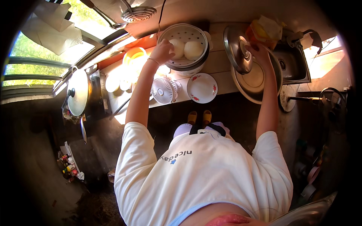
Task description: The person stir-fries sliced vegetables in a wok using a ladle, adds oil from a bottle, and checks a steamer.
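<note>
My left hand reaches over the left rim of a perforated steamer tray on a pot. Two round white buns sit side by side in it. My left fingers are curled at the edge of the left bun; whether they grip it I cannot tell. On the right, my right hand holds a shiny metal lid by its knob. The lid is tilted on edge above a large metal basin. Between my arms, a white plate with red flowers lies near the counter's front edge.
A ribbed white round object stands beside the plate. Further left are a sunlit yellow container and a lidded pan. A metal sink is right of the basin, below a bag-covered container. An electric coil hangs above.
</note>
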`<state>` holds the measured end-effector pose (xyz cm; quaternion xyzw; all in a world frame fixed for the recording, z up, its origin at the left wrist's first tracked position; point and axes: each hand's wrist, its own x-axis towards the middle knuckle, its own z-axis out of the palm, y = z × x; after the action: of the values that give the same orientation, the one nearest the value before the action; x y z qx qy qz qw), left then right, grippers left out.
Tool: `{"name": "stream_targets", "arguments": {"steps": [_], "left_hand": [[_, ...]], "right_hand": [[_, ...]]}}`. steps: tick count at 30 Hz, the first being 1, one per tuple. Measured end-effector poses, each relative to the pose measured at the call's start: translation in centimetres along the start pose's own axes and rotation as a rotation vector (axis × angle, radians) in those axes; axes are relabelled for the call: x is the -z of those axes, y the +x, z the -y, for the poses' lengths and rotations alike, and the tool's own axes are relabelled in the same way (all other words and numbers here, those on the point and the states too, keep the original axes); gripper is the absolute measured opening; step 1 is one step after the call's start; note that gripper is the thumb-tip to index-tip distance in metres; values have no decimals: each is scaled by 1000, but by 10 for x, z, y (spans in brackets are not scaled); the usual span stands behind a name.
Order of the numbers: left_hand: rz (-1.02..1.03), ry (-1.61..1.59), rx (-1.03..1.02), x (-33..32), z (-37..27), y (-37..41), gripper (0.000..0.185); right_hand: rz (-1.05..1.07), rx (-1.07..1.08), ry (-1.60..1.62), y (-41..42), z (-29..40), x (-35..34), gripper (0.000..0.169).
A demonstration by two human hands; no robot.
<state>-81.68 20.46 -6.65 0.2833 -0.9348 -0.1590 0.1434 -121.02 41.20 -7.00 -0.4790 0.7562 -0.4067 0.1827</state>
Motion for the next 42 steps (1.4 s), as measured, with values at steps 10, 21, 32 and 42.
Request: {"name": "stream_targets", "arguments": {"steps": [10, 21, 32, 42], "left_hand": [[-487, -313, 416, 79, -73, -122, 15], [-276, 99, 387, -4, -36, -65, 32], [-165, 262, 367, 26, -32, -33, 31], [-155, -191, 523, 20, -142, -228, 18]], "right_hand": [[28, 103, -54, 9, 86, -17, 47], [110, 206, -47, 55, 159, -74, 46], [20, 176, -65, 29, 150, -47, 45], [211, 375, -396, 41, 206, -124, 43]]}}
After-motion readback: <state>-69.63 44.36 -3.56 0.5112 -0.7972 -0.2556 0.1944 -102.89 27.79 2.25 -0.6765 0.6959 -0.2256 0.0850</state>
